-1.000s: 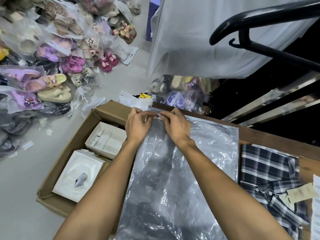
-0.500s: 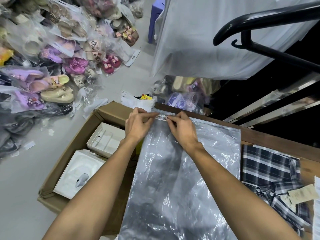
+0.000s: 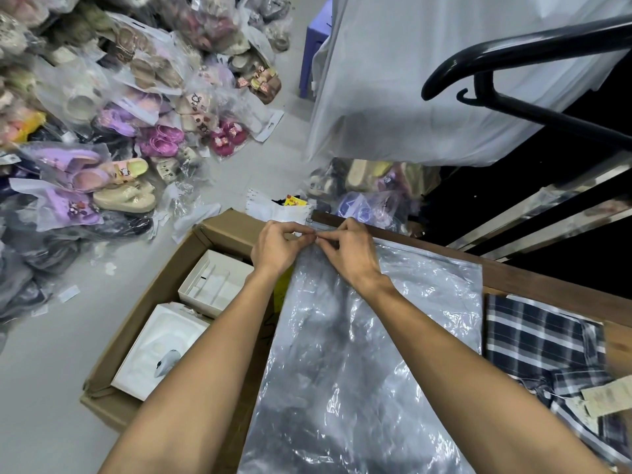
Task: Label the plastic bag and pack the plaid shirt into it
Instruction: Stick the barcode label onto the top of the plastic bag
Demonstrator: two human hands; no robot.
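Both hands meet at the far edge of the clear, crinkled plastic bag (image 3: 369, 354) — left hand (image 3: 278, 246) and right hand (image 3: 347, 254) pinched shut on its zip strip, fingertips touching. Any label is hidden under them. The navy-and-white plaid shirt (image 3: 543, 350) lies just right of the bag, paper tags unreadable.

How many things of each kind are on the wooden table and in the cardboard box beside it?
Plastic bag: 1
Plaid shirt: 1
White boxes in the cardboard box: 2, one open tray, one printed box
Total: 4
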